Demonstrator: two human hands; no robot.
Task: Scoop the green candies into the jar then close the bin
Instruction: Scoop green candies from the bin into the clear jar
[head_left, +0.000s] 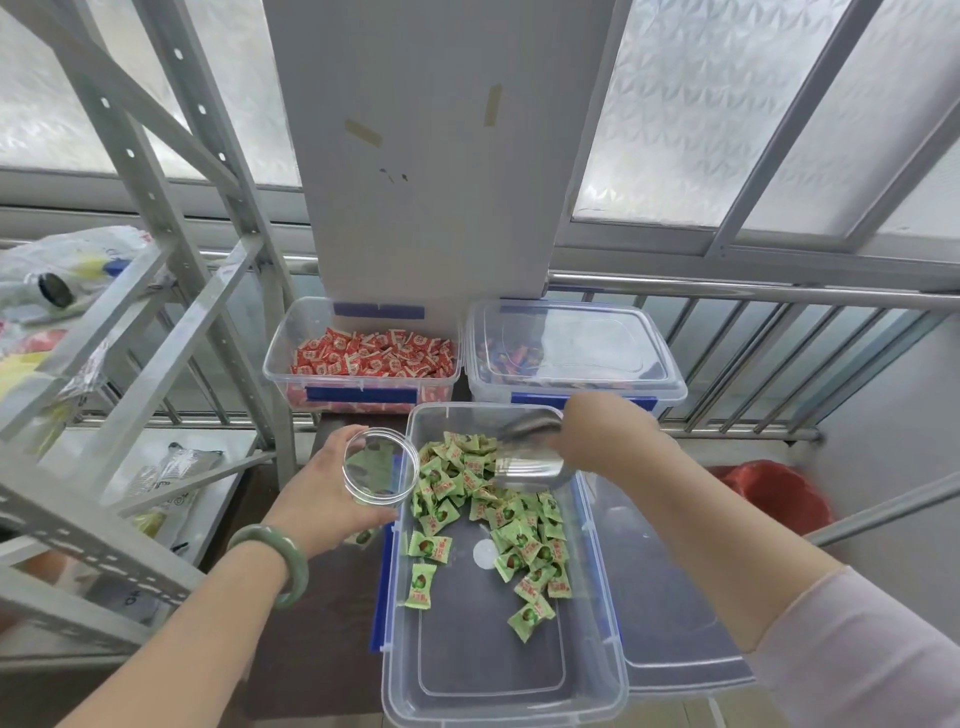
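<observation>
Overhead, the left hand (324, 488) wrapped its fingers around a clear jar (381, 466) held just beside the open bin (498, 675), probably to shorten the pour, while the right hand (602, 436) gripped a scoop (530, 457) over the green candies (488, 509).

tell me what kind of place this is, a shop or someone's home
Probably a storage or packing corner by a window, not a shop floor: clear bins of wrapped candies stand on a low surface, bare metal shelving holds bagged goods, and a railing runs under frosted panes.
</observation>
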